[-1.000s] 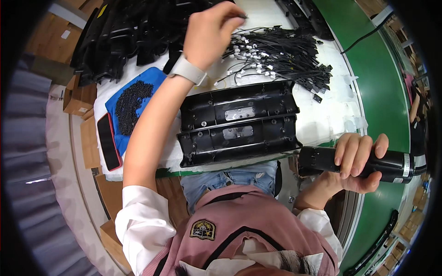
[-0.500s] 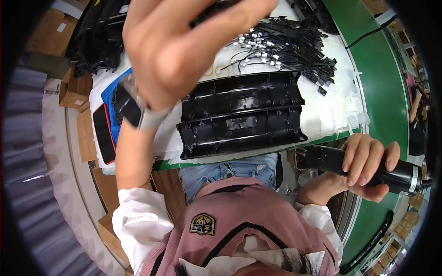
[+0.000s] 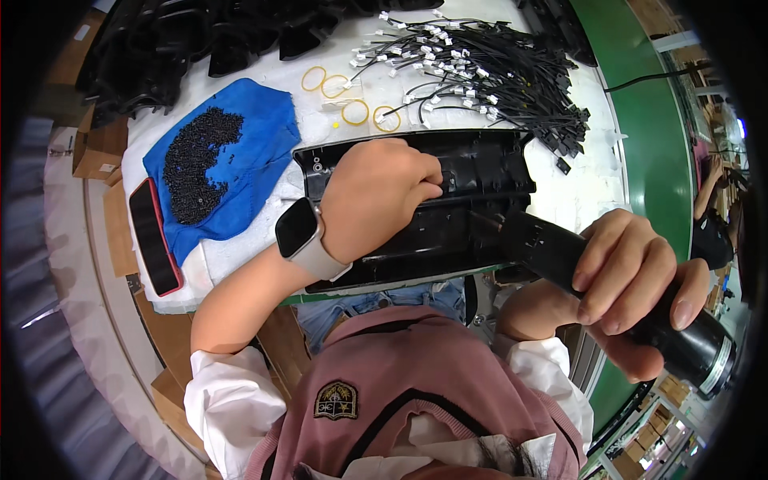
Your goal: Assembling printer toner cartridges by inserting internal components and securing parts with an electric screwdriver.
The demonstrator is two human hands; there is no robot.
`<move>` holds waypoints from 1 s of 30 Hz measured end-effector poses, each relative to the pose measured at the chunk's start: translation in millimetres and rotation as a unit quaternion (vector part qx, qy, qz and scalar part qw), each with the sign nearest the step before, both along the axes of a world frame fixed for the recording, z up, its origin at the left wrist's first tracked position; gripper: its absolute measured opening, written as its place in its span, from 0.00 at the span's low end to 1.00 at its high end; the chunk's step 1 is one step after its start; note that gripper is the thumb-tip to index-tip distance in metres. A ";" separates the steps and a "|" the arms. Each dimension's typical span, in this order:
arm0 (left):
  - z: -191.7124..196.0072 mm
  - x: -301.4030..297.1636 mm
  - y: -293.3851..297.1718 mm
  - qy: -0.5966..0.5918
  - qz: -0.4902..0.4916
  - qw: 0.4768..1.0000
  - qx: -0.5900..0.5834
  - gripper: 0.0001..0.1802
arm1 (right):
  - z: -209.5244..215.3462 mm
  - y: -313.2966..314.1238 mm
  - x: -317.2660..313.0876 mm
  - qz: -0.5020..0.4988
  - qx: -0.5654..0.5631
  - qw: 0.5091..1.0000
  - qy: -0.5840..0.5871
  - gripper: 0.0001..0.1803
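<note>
My left hand (image 3: 372, 196), with a watch at its wrist, is over two black plastic panels lying side by side. Its thumb and fingertips are pinched together above the far panel (image 3: 492, 164); anything between them is too small or hidden to make out. The near panel (image 3: 448, 240) lies along the table's front edge, partly behind the hand. My right hand (image 3: 636, 280) is wrapped round a black electric screwdriver (image 3: 544, 244). Its bit points left, over the right part of the near panel; contact cannot be told.
Small black screws (image 3: 196, 164) lie heaped on a blue cloth (image 3: 268, 120) at the left, beside a red-edged phone (image 3: 156, 236). Yellow rubber bands (image 3: 356, 112) lie beyond the panels. A pile of black cables (image 3: 520, 88) is at the far right, and black plastic parts (image 3: 160, 48) at the far left.
My left hand has come down and nearer, from above the table to the panels, its fingers now pinched. The screwdriver has swung, its bit end moving left and over the near panel.
</note>
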State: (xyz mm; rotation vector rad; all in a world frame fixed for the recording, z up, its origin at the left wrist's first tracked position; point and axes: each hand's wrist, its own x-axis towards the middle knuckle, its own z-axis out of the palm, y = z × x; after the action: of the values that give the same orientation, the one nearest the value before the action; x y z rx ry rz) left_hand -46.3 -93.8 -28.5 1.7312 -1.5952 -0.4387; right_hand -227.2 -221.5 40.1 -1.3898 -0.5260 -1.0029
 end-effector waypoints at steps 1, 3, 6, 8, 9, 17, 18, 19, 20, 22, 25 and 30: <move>-1.3 -0.4 0.6 -0.003 -0.002 1.000 0.014 0.05 | -0.2 0.5 3.0 -0.011 -0.017 1.000 0.011 0.24; -2.2 0.3 1.4 -0.015 0.012 1.000 -0.008 0.05 | -1.3 1.1 9.3 -0.009 -0.029 0.999 0.036 0.24; -4.7 -2.9 1.9 -0.026 0.029 0.999 -0.002 0.05 | -5.5 -0.4 16.9 0.009 -0.066 0.996 0.059 0.23; -5.7 -6.6 -0.2 -0.079 0.041 0.996 -0.009 0.04 | -9.9 -0.7 22.1 0.024 -0.072 0.995 0.069 0.23; -7.3 -7.2 -0.2 -0.076 0.044 0.996 -0.007 0.04 | -11.8 -0.3 24.5 0.037 -0.078 0.994 0.073 0.22; -8.3 -9.9 -0.6 -0.100 0.060 0.993 0.001 0.06 | -22.9 -1.2 33.7 0.040 -0.077 0.993 0.082 0.23; -9.3 -9.8 -0.2 -0.099 0.061 0.993 0.002 0.06 | -21.2 0.2 34.1 0.037 -0.076 0.992 0.096 0.24; -10.9 -9.6 0.0 -0.088 0.066 0.994 -0.001 0.06 | -21.8 0.1 34.5 0.038 -0.076 0.992 0.097 0.24; -12.0 -9.5 0.3 -0.077 0.072 0.994 -0.005 0.06 | -22.6 -0.4 34.8 0.039 -0.081 0.992 0.091 0.24; -11.3 -8.9 0.6 -0.072 0.071 0.995 -0.003 0.06 | -22.8 -0.3 34.7 0.039 -0.087 0.992 0.086 0.24; -11.6 -8.8 0.6 -0.074 0.070 0.995 -0.001 0.06 | -21.8 0.6 33.4 0.036 -0.095 0.990 0.097 0.24; -12.0 -8.2 1.5 -0.079 0.068 0.995 0.003 0.06 | -23.1 2.8 33.5 0.026 -0.085 0.992 0.089 0.25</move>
State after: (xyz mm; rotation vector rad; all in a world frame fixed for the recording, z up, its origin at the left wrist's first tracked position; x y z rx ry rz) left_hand -54.6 -92.3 -40.5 1.9057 -1.5722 -0.2446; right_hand -193.7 -218.6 17.0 -1.5916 -0.5207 -0.7978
